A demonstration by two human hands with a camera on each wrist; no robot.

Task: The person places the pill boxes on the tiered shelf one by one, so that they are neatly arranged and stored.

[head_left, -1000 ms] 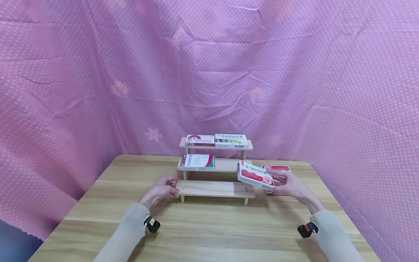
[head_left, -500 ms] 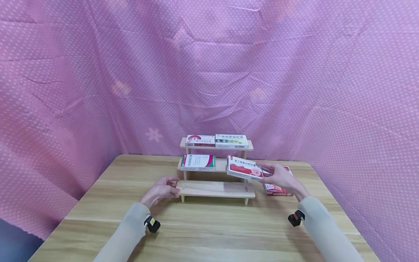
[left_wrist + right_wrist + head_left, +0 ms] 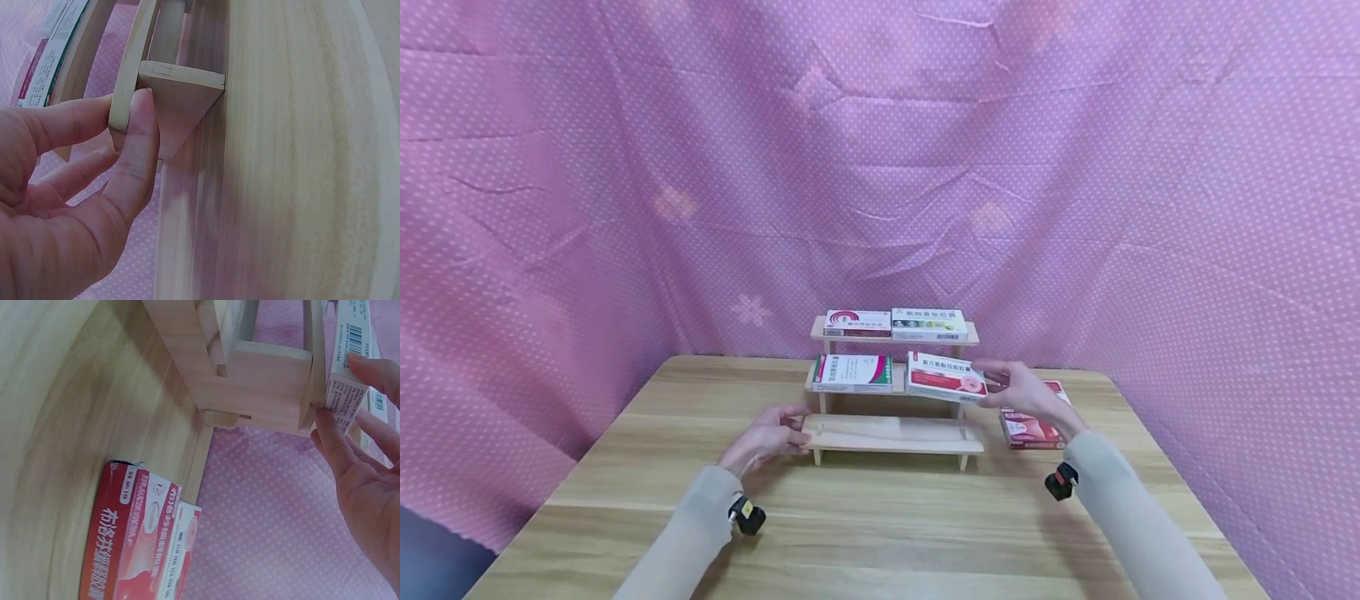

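A three-tier wooden display stand [image 3: 887, 435] stands on the table. In the head view my left hand [image 3: 766, 439] is at the left end of its lowest shelf, and the left wrist view shows thumb and fingers pinching that shelf's edge. My right hand [image 3: 1024, 393] grips the right end of a white and red medicine box [image 3: 946, 377]. This box lies slightly skewed at the right part of the middle shelf; in the right wrist view it is against the shelf board. Left of it, a green-edged white medicine box [image 3: 853, 372] lies on the same shelf.
On the top shelf lie a white box with red rings [image 3: 858, 322] and a white and green box [image 3: 929, 323]. Red and pink medicine boxes [image 3: 139, 534] lie on the table right of the stand. A pink dotted cloth [image 3: 880, 167] hangs behind the table.
My right hand has carried the white and red medicine box leftward onto the right part of the middle shelf, uncovering more of the boxes on the table. The left hand stays put.
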